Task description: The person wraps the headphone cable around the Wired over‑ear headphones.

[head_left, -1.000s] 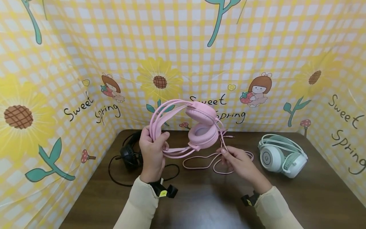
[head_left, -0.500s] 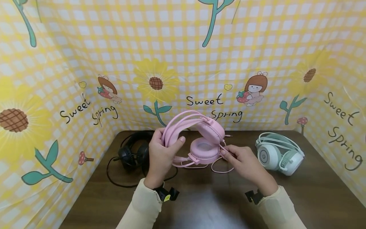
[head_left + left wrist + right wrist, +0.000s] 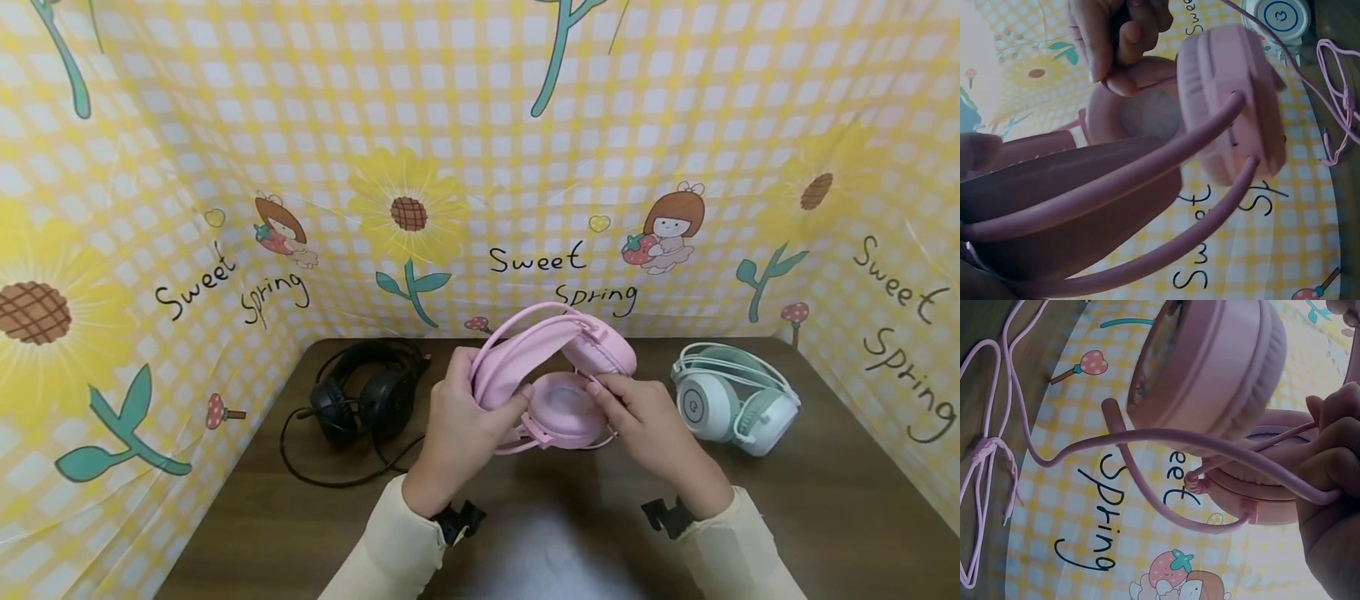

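A pair of pink headphones (image 3: 517, 362) is held up over the table, tilted, with the ear cups toward the right. My left hand (image 3: 459, 429) grips the headband on its left side, thumb on the near face. At the ear cups, my right hand (image 3: 651, 421) pinches the pink cable (image 3: 1147, 434) between thumb and fingers. A thin pink microphone boom (image 3: 1141, 487) curves out from one cup in the right wrist view. The left wrist view shows the twin headband tubes (image 3: 1116, 187) and an ear cup (image 3: 1229, 100) up close.
Black headphones (image 3: 386, 400) with a looped cord lie on the brown table (image 3: 562, 550) at the left. White and mint headphones (image 3: 705, 408) stand at the right. Yellow checked cloth (image 3: 480, 125) walls the back and sides. A bundled stretch of pink cable (image 3: 985, 450) lies on the table.
The pink headphones, in my left hand, have come down and to the right. My right hand has moved up along the cable to the ear cups. The black headphones are now fully uncovered.
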